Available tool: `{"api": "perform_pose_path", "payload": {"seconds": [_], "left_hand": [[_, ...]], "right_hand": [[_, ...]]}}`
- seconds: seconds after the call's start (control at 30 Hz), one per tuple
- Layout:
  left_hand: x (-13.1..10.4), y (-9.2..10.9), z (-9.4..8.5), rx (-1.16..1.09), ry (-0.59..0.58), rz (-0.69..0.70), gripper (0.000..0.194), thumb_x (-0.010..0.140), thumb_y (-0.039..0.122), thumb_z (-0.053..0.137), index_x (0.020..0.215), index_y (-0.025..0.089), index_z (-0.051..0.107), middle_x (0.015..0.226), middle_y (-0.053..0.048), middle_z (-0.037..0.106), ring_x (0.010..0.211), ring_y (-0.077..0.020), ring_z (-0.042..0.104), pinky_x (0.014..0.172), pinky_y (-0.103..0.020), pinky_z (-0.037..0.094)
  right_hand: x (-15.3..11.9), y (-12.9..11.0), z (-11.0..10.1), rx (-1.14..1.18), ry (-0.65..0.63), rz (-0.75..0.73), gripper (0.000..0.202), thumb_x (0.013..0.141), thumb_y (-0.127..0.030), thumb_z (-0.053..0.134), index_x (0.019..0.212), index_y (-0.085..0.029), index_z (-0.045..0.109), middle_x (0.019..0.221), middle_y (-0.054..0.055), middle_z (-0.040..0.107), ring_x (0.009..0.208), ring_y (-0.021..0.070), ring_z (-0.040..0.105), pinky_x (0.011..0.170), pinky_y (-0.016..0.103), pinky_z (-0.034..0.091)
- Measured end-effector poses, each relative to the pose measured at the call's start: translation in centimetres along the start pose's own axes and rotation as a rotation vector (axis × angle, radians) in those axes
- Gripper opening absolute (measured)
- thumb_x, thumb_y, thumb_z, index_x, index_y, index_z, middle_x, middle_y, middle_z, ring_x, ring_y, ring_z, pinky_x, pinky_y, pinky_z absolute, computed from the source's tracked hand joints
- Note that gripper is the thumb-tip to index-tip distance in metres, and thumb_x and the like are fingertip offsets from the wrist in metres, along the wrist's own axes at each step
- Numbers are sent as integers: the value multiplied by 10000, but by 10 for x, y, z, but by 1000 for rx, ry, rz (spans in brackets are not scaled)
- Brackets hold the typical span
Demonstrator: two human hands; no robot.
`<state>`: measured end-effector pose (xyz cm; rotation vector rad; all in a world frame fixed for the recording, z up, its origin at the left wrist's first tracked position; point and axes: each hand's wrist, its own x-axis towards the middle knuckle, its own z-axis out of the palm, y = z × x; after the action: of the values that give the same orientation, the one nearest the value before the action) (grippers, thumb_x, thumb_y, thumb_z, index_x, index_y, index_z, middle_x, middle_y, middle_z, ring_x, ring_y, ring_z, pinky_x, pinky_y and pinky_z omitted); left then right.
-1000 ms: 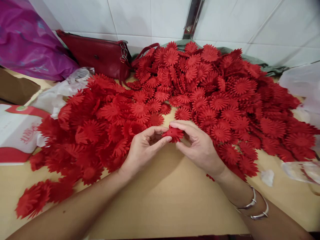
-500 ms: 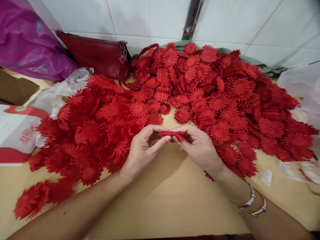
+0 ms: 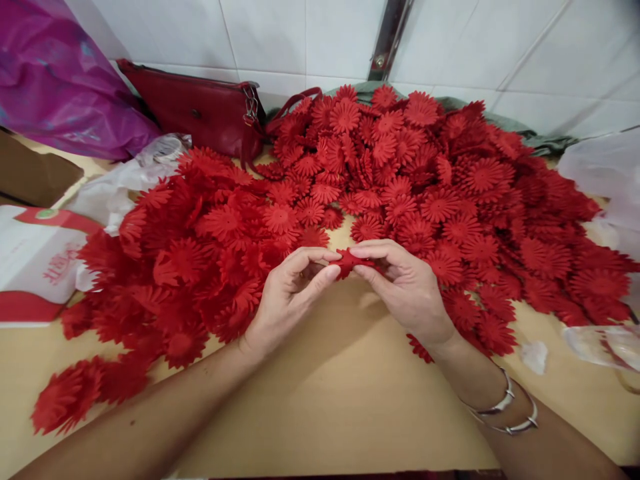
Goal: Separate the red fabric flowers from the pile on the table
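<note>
Between my two hands is a small red fabric flower piece (image 3: 345, 265) with scalloped petals, partly covered by the fingers. My left hand (image 3: 295, 287) pinches its left edge between thumb and fingers. The right side is pinched by my right hand (image 3: 403, 280), whose wrist carries silver bangles (image 3: 505, 407). Both hands are just above the table (image 3: 320, 393). To the left lies a loose heap of red flower pieces (image 3: 200, 260). A larger heap of red flower pieces (image 3: 440, 200) spreads behind and to the right, some of them in stacks.
At the back left a dark red handbag (image 3: 190, 110) leans on the tiled wall (image 3: 280, 37), beside a purple plastic bag (image 3: 60, 80). A white and red package (image 3: 45, 267) lies at left. Clear plastic (image 3: 600, 343) and a white scrap (image 3: 534, 357) lie at right.
The flower piece has turned in my fingers from nearly edge-on to showing more of its petals. Both hands have shifted very slightly, and so has the whole view.
</note>
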<state>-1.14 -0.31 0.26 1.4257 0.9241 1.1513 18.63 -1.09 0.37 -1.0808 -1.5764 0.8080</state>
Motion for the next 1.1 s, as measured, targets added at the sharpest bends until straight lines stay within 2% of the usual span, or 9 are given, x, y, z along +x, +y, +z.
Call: {"api": "perform_pose_path", "payload": {"seconds": [0.1, 0.2, 0.37, 0.53, 0.73, 0.8, 0.87, 1.0, 1.1], "left_hand": [[3, 0, 1, -92, -10, -34, 184, 887, 308, 772, 1036, 211, 725, 983, -23, 759, 870, -129, 707, 802, -235, 568], [6, 0, 1, -157, 53, -76, 203, 805, 283, 846, 940, 195, 723, 858, 1, 754, 776, -113, 701, 745, -217, 569], [6, 4, 2, -167, 140, -101, 245, 731, 314, 898, 811, 179, 710, 787, 3, 739, 720, -107, 674, 719, -222, 561], [4, 4, 3, -134, 128, -97, 287, 736, 343, 894, 803, 181, 666, 784, 4, 696, 712, -112, 641, 689, -226, 546], [5, 0, 4, -144, 113, -7, 358, 752, 272, 885, 1067, 224, 722, 1137, -30, 692, 982, -130, 691, 887, -238, 573], [5, 0, 3, -125, 86, 4, 256, 776, 273, 871, 994, 205, 753, 1092, -36, 720, 994, -141, 701, 907, -251, 571], [4, 1, 3, -127, 70, -18, 187, 786, 293, 866, 887, 189, 750, 920, -18, 743, 872, -137, 705, 829, -252, 578], [3, 2, 4, -88, 67, -90, 211, 788, 335, 860, 796, 173, 726, 757, -2, 722, 704, -119, 653, 678, -232, 546], [3, 1, 5, -91, 90, -91, 238, 774, 342, 869, 859, 181, 716, 842, -9, 740, 769, -128, 681, 738, -243, 574]], "right_hand": [[-1, -1, 1, 50, 7, 52, 202, 935, -202, 706, 1124, -259, 747, 1188, 34, 765, 1165, 176, 704, 1104, 373, 546], [-3, -7, 6, 86, -38, 121, 267, 966, -230, 664, 1229, -251, 707, 1259, 42, 758, 1190, 168, 709, 1097, 349, 561], [-8, -13, 12, 41, -130, 88, 453, 927, -318, 732, 1361, -244, 628, 1368, 70, 709, 1279, 209, 672, 1123, 377, 558], [-10, -16, 13, 30, -152, 86, 423, 953, -350, 701, 1360, -253, 638, 1354, 64, 720, 1253, 205, 688, 1099, 375, 582], [-8, -20, 12, -29, -117, 24, 313, 1008, -264, 610, 1314, -248, 674, 1323, 62, 730, 1225, 183, 692, 1085, 355, 575], [-7, -20, 11, -92, -95, -26, 269, 1008, -236, 605, 1259, -248, 701, 1269, 58, 749, 1191, 188, 699, 1087, 371, 560], [-7, -19, 10, -144, -87, -43, 222, 1011, -242, 600, 1199, -241, 716, 1169, 53, 775, 1097, 192, 722, 1012, 368, 584], [-7, -17, 9, -199, -98, -28, 169, 1021, -286, 589, 1110, -237, 724, 1019, 40, 780, 937, 181, 727, 863, 338, 604], [-6, -16, 7, -185, -82, -44, 229, 994, -295, 631, 1212, -247, 683, 1174, 72, 736, 1110, 206, 695, 974, 368, 591]]}}
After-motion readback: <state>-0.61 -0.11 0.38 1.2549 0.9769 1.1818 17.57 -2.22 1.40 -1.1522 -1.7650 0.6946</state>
